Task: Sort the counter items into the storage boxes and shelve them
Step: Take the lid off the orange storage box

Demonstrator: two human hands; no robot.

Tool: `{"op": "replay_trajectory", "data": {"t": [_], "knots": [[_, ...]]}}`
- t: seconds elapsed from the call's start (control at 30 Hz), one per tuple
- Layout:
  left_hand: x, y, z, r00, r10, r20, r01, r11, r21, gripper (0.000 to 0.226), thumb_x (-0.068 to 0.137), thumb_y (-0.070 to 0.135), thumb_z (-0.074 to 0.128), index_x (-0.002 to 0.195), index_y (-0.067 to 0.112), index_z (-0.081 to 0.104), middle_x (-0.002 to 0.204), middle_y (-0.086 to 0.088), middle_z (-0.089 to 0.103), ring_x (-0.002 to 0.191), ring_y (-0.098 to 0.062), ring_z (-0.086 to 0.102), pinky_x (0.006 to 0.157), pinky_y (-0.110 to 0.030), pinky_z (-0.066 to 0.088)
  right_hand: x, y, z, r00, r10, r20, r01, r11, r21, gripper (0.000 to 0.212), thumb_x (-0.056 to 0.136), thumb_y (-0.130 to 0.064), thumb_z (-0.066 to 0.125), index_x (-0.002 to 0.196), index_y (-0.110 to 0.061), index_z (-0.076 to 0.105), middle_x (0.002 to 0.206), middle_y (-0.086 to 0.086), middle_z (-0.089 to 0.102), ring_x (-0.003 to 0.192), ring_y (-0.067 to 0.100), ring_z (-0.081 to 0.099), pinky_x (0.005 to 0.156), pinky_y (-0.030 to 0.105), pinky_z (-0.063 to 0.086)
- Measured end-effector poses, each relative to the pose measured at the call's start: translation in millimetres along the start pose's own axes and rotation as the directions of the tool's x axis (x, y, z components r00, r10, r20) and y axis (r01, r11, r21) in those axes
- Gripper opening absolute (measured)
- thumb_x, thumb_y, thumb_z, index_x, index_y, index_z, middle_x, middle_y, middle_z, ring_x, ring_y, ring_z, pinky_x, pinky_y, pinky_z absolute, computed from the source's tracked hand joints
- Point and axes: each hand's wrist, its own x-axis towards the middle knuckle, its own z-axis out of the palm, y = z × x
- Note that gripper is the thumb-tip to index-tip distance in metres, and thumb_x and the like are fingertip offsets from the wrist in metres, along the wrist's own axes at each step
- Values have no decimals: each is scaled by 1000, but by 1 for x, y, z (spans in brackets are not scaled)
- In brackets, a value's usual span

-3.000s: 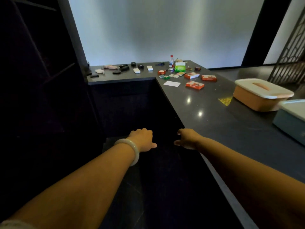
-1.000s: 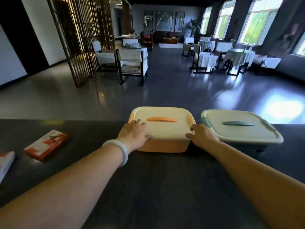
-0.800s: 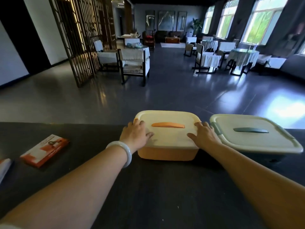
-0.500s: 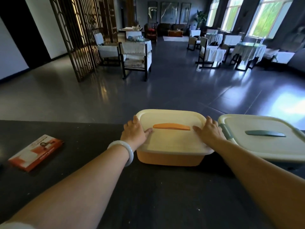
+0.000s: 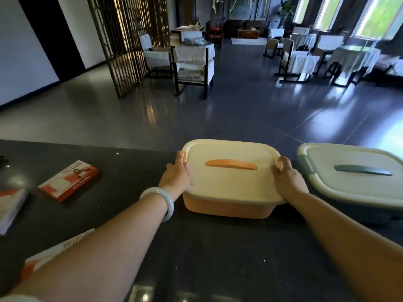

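Note:
An orange storage box (image 5: 226, 207) with a cream lid and an orange handle stands on the dark counter (image 5: 196, 258) in front of me. My left hand (image 5: 177, 176) grips the lid's left edge, fingers curled over the rim. At the lid's right edge my right hand (image 5: 287, 179) holds on the same way. Right of it stands a blue-grey storage box (image 5: 353, 186) with a pale lid and a dark teal handle, its lid closed.
Three red-and-white flat packets lie on the counter's left: one (image 5: 69, 180) near the far edge, one (image 5: 11, 209) at the frame's left edge, one (image 5: 50, 256) partly under my left forearm. Beyond the counter is a dining room with chairs (image 5: 192, 68) and tables.
My view turned from the far counter corner to the two boxes. Both hands reached the orange box and slid outward from the lid's top to its left and right edges.

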Motion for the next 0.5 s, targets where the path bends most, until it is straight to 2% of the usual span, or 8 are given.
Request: {"op": "replay_trajectory", "data": {"t": [0.1,0.2,0.3,0.37,0.5], "knots": [[-28,-12,-1,999,-12,-38,11,1000,-5,52,103,41,20,152,35,4,132,-18,46,101,-31,60,86,-46,50,-31,5,-1,1000,4,-1,-4,999,33,43,101,-41,26,141,-26,22,114,20,54,93,34,54,76,40,38],[-65,-27,-2,997,-8,-76,8,1000,-11,52,103,41,19,153,33,7,131,-17,49,102,-29,59,77,-38,46,-65,11,0,1000,-11,-8,11,1000,23,37,102,-37,24,138,-28,24,111,20,54,85,31,50,75,41,39],[-103,-43,-2,995,-20,-94,19,1000,-14,52,103,40,20,153,33,7,134,-16,50,111,-29,57,82,-38,46,-100,17,-3,1000,-20,-3,20,1000,17,35,101,-35,23,135,-30,27,111,19,54,91,35,53,74,41,41],[-128,-53,-4,993,-19,-119,16,1000,-24,53,103,40,22,153,32,8,133,-16,51,111,-28,58,81,-36,47,-123,21,-5,999,-32,3,32,999,28,36,101,-33,22,136,-32,26,112,18,54,93,36,55,74,42,42],[-176,-68,-8,984,-28,-178,24,999,-29,53,103,41,23,153,34,9,131,-15,52,110,-26,58,84,-37,48,-165,26,-6,998,-60,5,60,998,33,38,102,-31,23,140,-34,24,112,14,52,84,29,48,70,40,40]]}}
